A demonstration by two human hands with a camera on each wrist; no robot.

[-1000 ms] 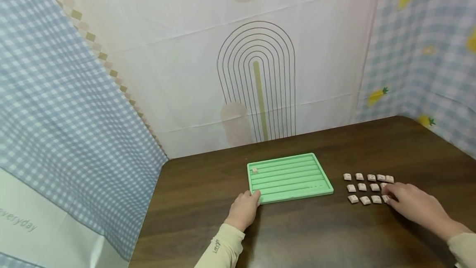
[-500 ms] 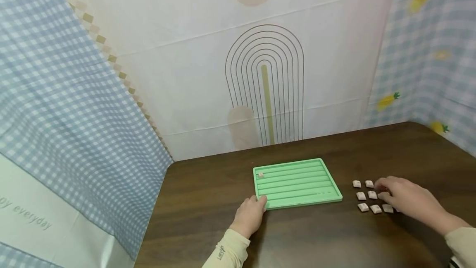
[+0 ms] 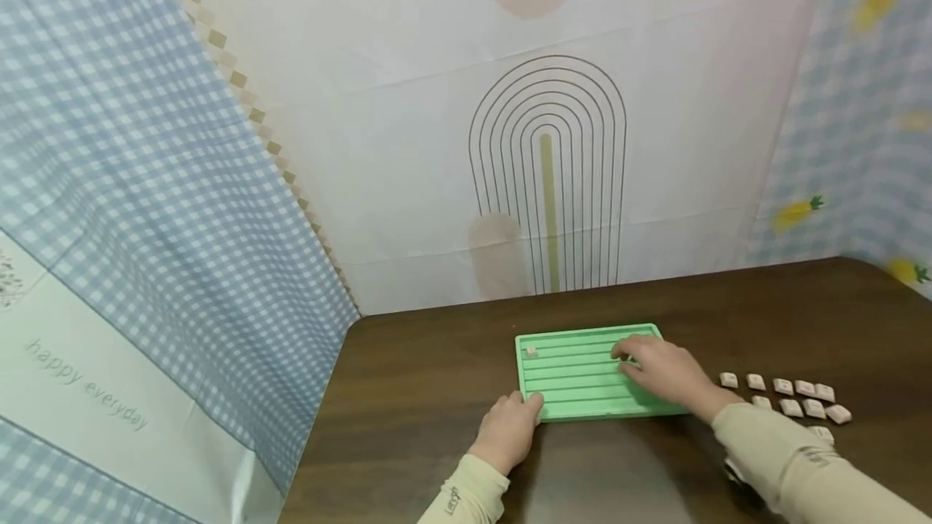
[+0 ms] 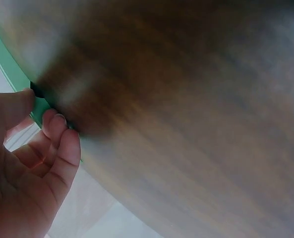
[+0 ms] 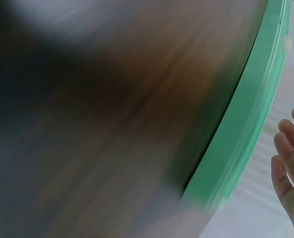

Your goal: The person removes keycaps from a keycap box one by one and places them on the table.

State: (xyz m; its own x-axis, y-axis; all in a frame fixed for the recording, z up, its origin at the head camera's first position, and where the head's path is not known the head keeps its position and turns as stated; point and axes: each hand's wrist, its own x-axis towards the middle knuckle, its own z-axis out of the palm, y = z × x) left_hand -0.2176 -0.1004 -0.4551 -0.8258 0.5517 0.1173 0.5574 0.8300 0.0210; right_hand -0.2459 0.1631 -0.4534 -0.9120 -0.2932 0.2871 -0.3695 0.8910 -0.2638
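Note:
A light green ridged tray (image 3: 575, 382) lies on the table in the head view. My left hand (image 3: 507, 429) grips its near left corner, thumb over the rim. In the left wrist view the left hand (image 4: 32, 163) has its fingers curled against the green edge. One small whitish keycap (image 3: 531, 352) sits in the tray's top left row. My right hand (image 3: 662, 368) is over the tray's right part, thumb and index finger bent towards each other. The right wrist view shows the right hand (image 5: 291, 166) with fingers bent; I cannot tell whether a keycap is between the fingertips.
Several whitish keycaps (image 3: 790, 407) lie in loose rows on the dark wooden table (image 3: 429, 370), right of the tray, some behind the right sleeve (image 3: 772, 443). A patterned cloth (image 3: 408, 184) hangs along the table's back edge, with checked cloth (image 3: 182, 184) at the left.
My right hand has moved left from the keycaps to over the tray. The left hand stays at the tray's corner. The head view has shifted, so the scene sits further right.

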